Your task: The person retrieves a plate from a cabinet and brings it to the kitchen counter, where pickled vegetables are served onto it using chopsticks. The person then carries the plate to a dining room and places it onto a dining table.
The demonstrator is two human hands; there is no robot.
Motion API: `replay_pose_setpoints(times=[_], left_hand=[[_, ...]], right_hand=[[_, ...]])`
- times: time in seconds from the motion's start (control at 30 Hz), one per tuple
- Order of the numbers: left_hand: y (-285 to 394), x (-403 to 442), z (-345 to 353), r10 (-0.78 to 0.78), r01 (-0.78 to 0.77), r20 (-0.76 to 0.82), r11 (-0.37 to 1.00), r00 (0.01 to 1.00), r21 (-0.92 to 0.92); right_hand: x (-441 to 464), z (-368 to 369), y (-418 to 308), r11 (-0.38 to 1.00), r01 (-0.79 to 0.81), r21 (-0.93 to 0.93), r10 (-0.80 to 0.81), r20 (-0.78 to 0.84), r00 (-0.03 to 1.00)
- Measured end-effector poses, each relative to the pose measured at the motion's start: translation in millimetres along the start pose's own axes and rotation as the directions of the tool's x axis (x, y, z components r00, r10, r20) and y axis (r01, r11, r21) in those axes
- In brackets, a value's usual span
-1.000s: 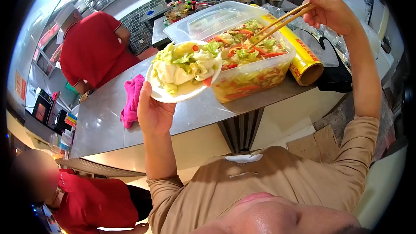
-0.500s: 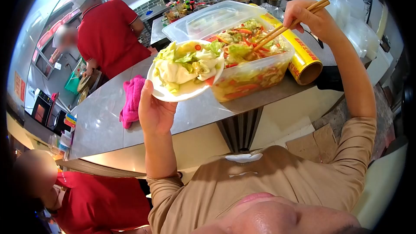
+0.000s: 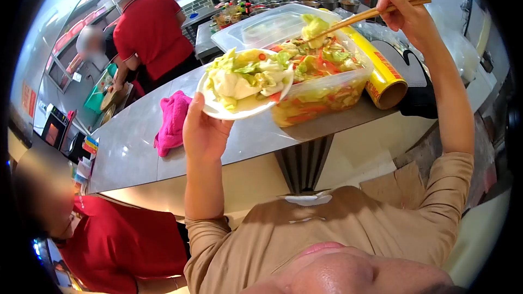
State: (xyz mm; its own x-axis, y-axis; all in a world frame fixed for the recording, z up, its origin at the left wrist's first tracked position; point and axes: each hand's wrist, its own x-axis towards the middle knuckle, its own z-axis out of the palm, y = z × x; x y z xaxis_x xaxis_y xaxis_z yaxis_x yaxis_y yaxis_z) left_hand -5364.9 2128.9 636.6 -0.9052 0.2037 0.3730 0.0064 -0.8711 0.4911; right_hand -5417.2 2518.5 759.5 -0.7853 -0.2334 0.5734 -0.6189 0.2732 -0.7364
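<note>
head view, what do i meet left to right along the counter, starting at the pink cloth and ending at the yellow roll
pink cloth → plate → tub → yellow roll

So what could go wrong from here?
1. Drop: the pale leaf piece at the tips of the chopsticks could slip off, as little seems to hold it.
2. Overflow: the plate is already heaped, with a red piece at its rim; more could push food off.
3. Tilt: the left hand grips only the plate's near edge, so it might tip.
</note>
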Motion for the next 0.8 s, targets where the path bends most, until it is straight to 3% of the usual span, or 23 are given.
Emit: replay_pose_setpoints(times=[0.13,0.27,0.4,0.57,0.67,0.7,0.8], left_hand=[[-1,2,-5,-0.011,0.012,-0.015,0.999,1.0,0.045],[-2,5,-6,-0.022,0.023,-0.016,0.997,1.0,0.07],[-5,7,-4,-0.039,0.039,0.002,0.998,0.999,0.052],[-9,8,2,-0.04,0.042,-0.027,0.997,0.999,0.06],[-10,9,0,-0.054,0.054,0.0,0.998,0.999,0.027],[-11,8,2,-0.045,0.046,-0.022,0.998,0.999,0.035],[-11,9,0,-0.043,0.043,0.006,0.999,0.999,0.016]], right_hand=[[0,7,-11,0.996,0.039,-0.085,-0.038,0.008,0.999],[9,-6,-23,0.995,0.039,-0.09,-0.048,-0.104,0.993],[23,7,-44,0.942,0.145,0.302,-0.132,-0.063,0.989],[32,37,-52,0.911,0.028,0.411,-0.062,0.07,0.996],[28,54,-44,0.953,0.15,0.262,-0.199,0.173,0.965],[27,55,-48,0.968,0.116,0.224,-0.177,0.274,0.945],[28,60,-42,0.972,0.067,0.226,-0.114,0.2,0.973]])
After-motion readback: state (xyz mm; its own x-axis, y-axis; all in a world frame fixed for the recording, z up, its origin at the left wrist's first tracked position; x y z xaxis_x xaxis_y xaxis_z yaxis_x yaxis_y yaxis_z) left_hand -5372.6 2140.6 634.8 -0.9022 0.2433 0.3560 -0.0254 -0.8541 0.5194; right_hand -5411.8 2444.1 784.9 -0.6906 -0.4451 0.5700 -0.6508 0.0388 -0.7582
